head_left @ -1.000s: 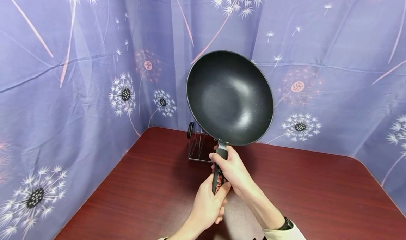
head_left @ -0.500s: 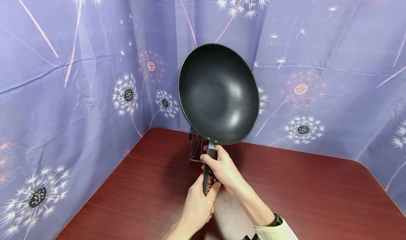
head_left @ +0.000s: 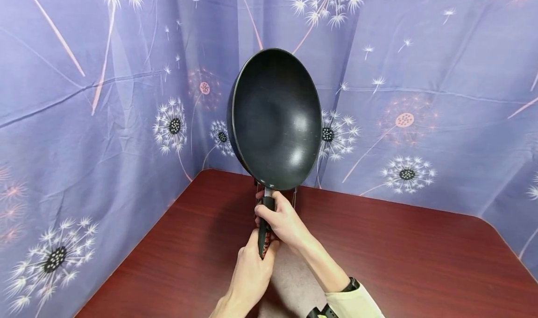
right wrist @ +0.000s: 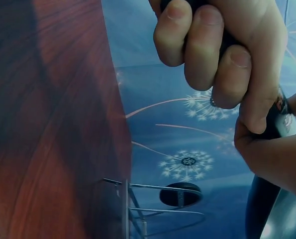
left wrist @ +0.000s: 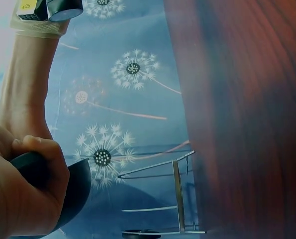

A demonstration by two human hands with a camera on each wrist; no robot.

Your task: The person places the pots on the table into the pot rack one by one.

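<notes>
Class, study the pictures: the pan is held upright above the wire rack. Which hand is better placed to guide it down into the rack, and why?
Probably the right hand: it grips the handle nearest the pan, directly before the wire rack. The left hand holds only the handle's end, giving less control.

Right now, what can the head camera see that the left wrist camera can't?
Only the head view shows the whole black pan held up on edge, with the right hand above the left hand on its handle. Only the left wrist view shows the wire rack plainly, standing on the table. Both show the dandelion cloth and red-brown table.
</notes>
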